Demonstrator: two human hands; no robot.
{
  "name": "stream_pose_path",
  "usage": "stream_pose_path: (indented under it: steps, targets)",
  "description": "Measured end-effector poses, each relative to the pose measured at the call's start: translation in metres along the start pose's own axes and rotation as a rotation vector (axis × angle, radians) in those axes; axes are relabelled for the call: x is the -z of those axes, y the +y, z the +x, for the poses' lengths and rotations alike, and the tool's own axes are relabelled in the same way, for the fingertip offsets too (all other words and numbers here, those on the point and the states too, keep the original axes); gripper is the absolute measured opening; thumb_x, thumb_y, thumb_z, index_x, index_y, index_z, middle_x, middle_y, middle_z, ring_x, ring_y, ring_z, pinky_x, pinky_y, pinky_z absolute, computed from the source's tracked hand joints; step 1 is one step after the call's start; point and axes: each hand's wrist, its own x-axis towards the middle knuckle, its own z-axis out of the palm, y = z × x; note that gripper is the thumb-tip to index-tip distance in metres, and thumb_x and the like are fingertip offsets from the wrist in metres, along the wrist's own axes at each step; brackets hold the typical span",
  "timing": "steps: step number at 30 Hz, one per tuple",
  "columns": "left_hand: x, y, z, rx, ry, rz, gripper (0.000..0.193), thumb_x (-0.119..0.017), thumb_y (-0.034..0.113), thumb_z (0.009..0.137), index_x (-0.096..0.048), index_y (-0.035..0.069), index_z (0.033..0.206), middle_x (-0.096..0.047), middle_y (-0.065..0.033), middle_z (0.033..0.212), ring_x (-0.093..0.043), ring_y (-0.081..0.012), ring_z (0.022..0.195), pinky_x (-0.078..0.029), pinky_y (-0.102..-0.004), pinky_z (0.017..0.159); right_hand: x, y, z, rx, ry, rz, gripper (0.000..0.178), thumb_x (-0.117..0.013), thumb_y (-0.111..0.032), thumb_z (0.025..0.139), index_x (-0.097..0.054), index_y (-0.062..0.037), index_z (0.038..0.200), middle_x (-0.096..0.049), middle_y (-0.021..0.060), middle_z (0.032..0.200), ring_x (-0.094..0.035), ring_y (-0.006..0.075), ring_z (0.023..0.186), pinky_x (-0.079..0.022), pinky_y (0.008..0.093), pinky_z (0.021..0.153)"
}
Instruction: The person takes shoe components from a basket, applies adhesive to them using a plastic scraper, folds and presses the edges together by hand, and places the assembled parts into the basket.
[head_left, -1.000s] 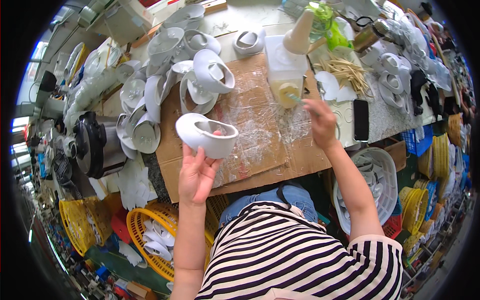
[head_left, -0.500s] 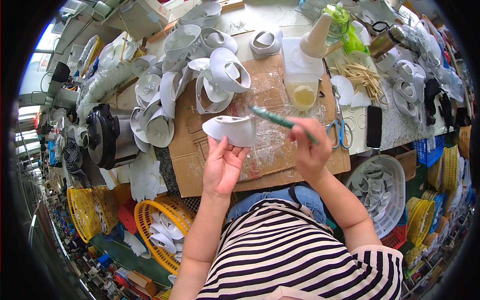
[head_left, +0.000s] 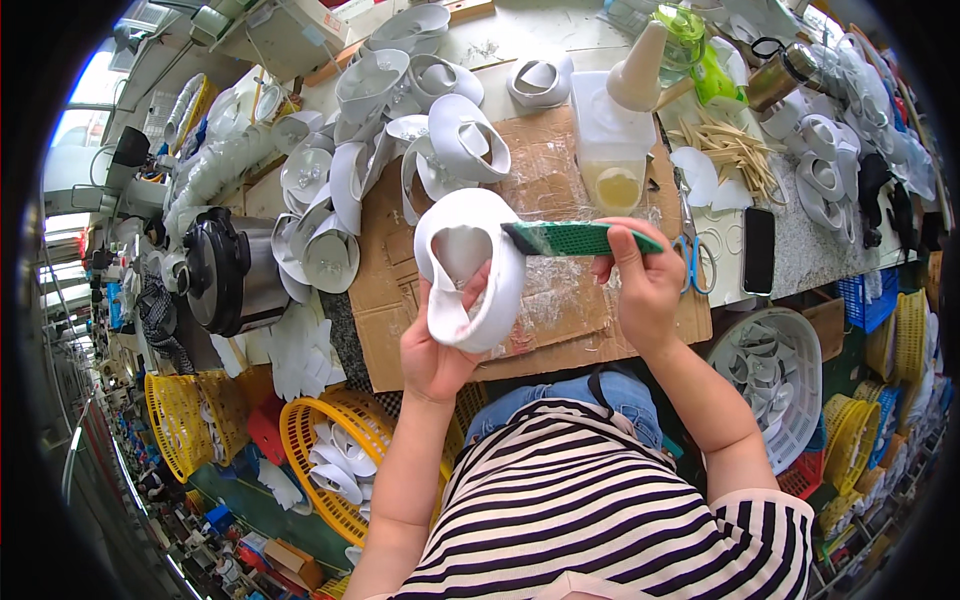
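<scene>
We see the left hand (head_left: 437, 352) gripping a white piece (head_left: 482, 212), tilted, fingers showing through its hole. Right hand (head_left: 648, 285) closed around a green brush (head_left: 575, 239), its tip at the piece's right edge. Cardboard (head_left: 570, 312) under both hands; scissors (head_left: 698, 268) just right of the right hand, phone (head_left: 758, 252) farther right.

1. Turns the white piece (head_left: 505, 287) in the left hand (head_left: 437, 358) from side-on to opening toward the camera.
2. Brings the green brush (head_left: 570, 238), a second ago at the translucent container (head_left: 600, 130), to the piece's right edge with the right hand (head_left: 645, 290).
</scene>
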Motion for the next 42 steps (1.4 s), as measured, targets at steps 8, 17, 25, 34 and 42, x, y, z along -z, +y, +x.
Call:
stream_pose_path:
  steps: [8,17,25,34,42]
  targets:
    - [0.021,0.011,-0.006,-0.034,-0.094,0.045,0.047,-0.029,0.021,0.100,-0.034,0.029,0.145,-0.019,-0.0292,0.149,-0.055,-0.0250,0.097,-0.046,-0.0258,0.064,-0.002,-0.014,-0.053,0.658,-0.313,-0.275,0.019,-0.063,-0.003,0.085,-0.063,0.0042,0.102,-0.063,0.0115,0.077,-0.059,0.0220,0.062,-0.048,0.0290,0.055]
    - [0.025,0.011,-0.013,0.090,-0.358,0.161,0.055,-0.031,0.018,0.094,-0.029,0.036,0.146,-0.021,-0.0339,0.146,-0.054,-0.0179,0.055,-0.049,-0.0374,0.063,-0.004,-0.013,0.005,0.482,-0.232,-0.353,0.016,-0.058,-0.010,0.092,-0.065,0.0033,0.098,-0.060,0.0083,0.069,-0.055,0.0144,0.060,-0.044,0.0255,0.056]
    - [0.048,0.062,-0.019,-0.280,-0.195,0.591,0.051,-0.034,0.006,0.097,-0.035,0.028,0.143,-0.045,-0.0235,0.134,-0.062,-0.0277,0.080,-0.051,-0.0451,0.085,0.049,-0.003,0.002,0.304,-0.010,-0.546,0.009,-0.061,-0.007,0.090,-0.066,0.0000,0.093,-0.058,0.0116,0.073,-0.052,0.0189,0.056,-0.041,0.0268,0.052]
    - [0.087,0.123,-0.023,-0.704,0.193,0.893,0.047,-0.049,-0.003,0.092,-0.038,0.008,0.136,-0.052,-0.0085,0.129,-0.046,-0.0162,0.121,-0.034,-0.0323,0.103,0.095,0.074,0.055,0.328,0.015,-0.740,0.014,-0.061,-0.010,0.089,-0.065,-0.0017,0.100,-0.065,0.0103,0.086,-0.060,0.0187,0.072,-0.046,0.0295,0.064]
    - [0.184,0.126,-0.045,-0.745,0.403,1.029,0.037,-0.051,-0.004,0.091,-0.047,0.006,0.127,-0.056,-0.0042,0.124,-0.052,-0.0130,0.114,-0.035,-0.0290,0.101,0.021,0.072,0.023,-0.388,-0.090,-0.120,0.019,-0.058,-0.022,0.094,-0.062,-0.0027,0.093,-0.060,0.0006,0.071,-0.052,0.0062,0.056,-0.041,0.0198,0.050]
